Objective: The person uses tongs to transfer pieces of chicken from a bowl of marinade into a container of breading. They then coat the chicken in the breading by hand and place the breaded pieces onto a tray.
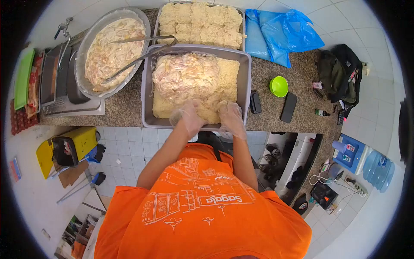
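The left hand [189, 115], in a clear plastic glove, has its fingers bent down at the near side of a grey tub [247, 86]; whether it grasps anything cannot be told. The right hand [232, 117], gloved the same way, reaches into the near right corner, its fingertips among the crumbs [229, 71]; its grip cannot be made out either. A gap separates the two hands.

Just beyond them, a heap of wet, battered meat [185, 77] lies on the crumbs inside the tub, toward the left and far side. Behind this tub, another tub holds crumb-coated pieces [200, 26] set close together in rows.

To the left stands a wide bowl [80, 71] of battered meat, with metal tongs [146, 55] lying across its right rim, their joined end over the tubs. The bowl sits beside the sink [77, 96].

To the right, blue plastic bags [284, 34] lie on the speckled worktop [125, 110]. Nearer are a black case [255, 102], a bright green bowl [278, 86] and a dark phone [288, 108], with a backpack [340, 75] farther right.
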`<state>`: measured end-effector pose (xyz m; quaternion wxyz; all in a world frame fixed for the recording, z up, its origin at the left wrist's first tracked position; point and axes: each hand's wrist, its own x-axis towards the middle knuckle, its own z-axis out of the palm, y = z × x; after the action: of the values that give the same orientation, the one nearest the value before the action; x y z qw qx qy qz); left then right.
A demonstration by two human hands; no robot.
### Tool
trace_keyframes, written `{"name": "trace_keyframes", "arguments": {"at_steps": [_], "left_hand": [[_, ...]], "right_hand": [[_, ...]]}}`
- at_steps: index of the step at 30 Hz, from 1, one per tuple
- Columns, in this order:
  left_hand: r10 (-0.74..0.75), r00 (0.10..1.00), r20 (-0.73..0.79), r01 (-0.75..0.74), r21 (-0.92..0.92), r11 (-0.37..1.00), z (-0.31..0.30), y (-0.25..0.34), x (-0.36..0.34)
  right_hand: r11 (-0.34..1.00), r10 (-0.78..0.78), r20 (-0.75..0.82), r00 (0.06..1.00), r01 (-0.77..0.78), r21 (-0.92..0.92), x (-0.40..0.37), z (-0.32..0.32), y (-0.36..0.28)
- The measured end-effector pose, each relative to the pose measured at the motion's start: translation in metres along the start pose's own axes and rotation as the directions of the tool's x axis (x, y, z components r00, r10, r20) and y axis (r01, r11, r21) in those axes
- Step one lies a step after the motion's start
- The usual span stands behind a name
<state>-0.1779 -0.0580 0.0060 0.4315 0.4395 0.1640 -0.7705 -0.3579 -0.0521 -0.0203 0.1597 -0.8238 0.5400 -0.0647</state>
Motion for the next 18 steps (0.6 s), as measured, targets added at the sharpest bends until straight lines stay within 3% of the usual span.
{"name": "trace_keyframes", "arguments": {"at_steps": [3,6,7,9,10,11,12,13,14,15,16,17,18], "left_hand": [[-0.083,0.996,0.043,0.086,-0.095,0.992,0.005,-0.021,0.016],[-0.161,0.984,0.072,0.169,-0.13,0.977,0.014,-0.028,0.022],[-0.179,0.977,0.112,0.196,-0.158,0.968,0.01,-0.034,0.031],[-0.2,0.967,0.16,0.228,-0.184,0.956,0.009,-0.037,0.037],[-0.118,0.94,0.32,0.175,-0.157,0.972,0.014,-0.032,0.026],[-0.041,0.884,0.466,0.12,-0.142,0.983,0.017,-0.028,0.013],[-0.044,0.885,0.464,0.126,-0.146,0.981,0.021,-0.023,-0.002],[0.005,0.945,0.328,0.027,-0.095,0.995,0.025,-0.015,-0.017],[0.07,0.98,0.188,-0.065,-0.028,0.997,0.024,-0.009,-0.027],[0.071,0.979,0.19,-0.067,-0.026,0.997,0.017,-0.005,-0.033],[0.053,0.991,0.126,-0.046,-0.059,0.997,0.009,0.0,-0.038],[0.03,0.998,0.062,-0.024,-0.093,0.995,0.002,0.003,-0.043],[0.027,0.997,0.067,-0.021,-0.092,0.996,-0.004,0.003,-0.047]], "right_hand": [[0.992,0.076,0.028,0.997,-0.078,0.094,-0.004,0.003,0.003],[0.999,0.005,0.107,0.994,-0.009,0.04,-0.003,0.026,0.022],[0.999,0.007,0.104,0.995,-0.011,0.036,0.005,0.003,0.013],[0.993,0.119,0.434,0.893,-0.112,-0.042,0.017,-0.04,0.004],[0.993,0.121,0.437,0.891,-0.11,-0.049,0.013,-0.034,0.012],[0.893,0.198,0.249,0.948,-0.28,0.353,0.002,-0.019,0.023],[0.629,0.348,0.094,0.933,-0.307,0.715,-0.006,-0.011,0.029],[0.63,0.347,0.095,0.933,-0.307,0.713,0.0,-0.031,0.02],[0.826,0.211,0.062,0.976,-0.212,0.522,0.012,-0.067,0.003],[0.951,0.068,0.062,0.996,-0.083,0.297,0.018,-0.086,-0.007],[0.951,0.07,0.058,0.996,-0.084,0.296,0.027,-0.076,-0.011],[0.944,0.032,0.39,0.92,-0.157,0.292,0.041,-0.057,-0.015],[0.939,-0.013,0.675,0.737,-0.222,0.261,0.052,-0.043,-0.013]]}}
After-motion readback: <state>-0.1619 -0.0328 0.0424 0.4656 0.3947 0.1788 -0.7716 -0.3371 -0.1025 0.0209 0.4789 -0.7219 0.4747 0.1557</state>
